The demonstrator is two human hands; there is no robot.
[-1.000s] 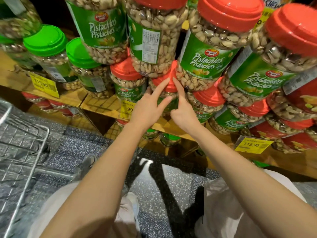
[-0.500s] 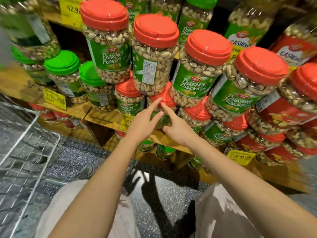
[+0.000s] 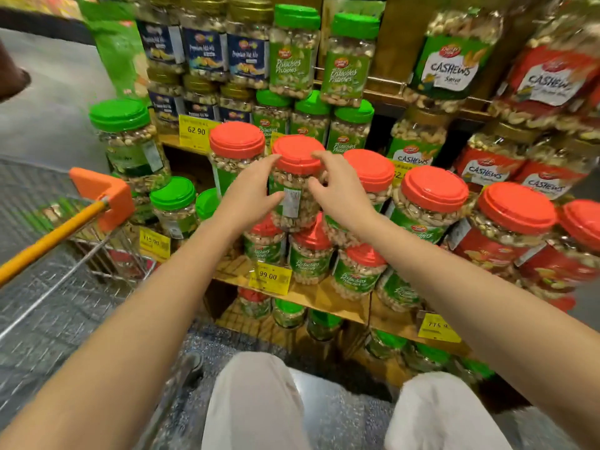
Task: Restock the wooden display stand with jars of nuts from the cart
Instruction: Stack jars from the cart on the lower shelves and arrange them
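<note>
Orange plastic caps the handle corner of the cart (image 3: 100, 196) at far left; its wire basket is too blurred to show what it holds. Next to it, green-lidded jars (image 3: 172, 203) stand on the wooden display stand (image 3: 324, 300). At centre, both hands have risen from the lower tier, where straight fingertips touched a jar half a second ago. They are now on a red-lidded pistachio jar (image 3: 297, 203) stacked in the upper row. The left hand (image 3: 250, 193) cups its left side, thumb near the label. The right hand (image 3: 341, 196) curls its fingers round the shoulder just under the lid. The jar is clasped between both hands, resting on jars below. This looks like squaring up a jar already shelved, not fetching a fresh one. Further right stand red-lidded neighbours (image 3: 433, 196), with cashew jars (image 3: 418, 147) behind them.
</note>
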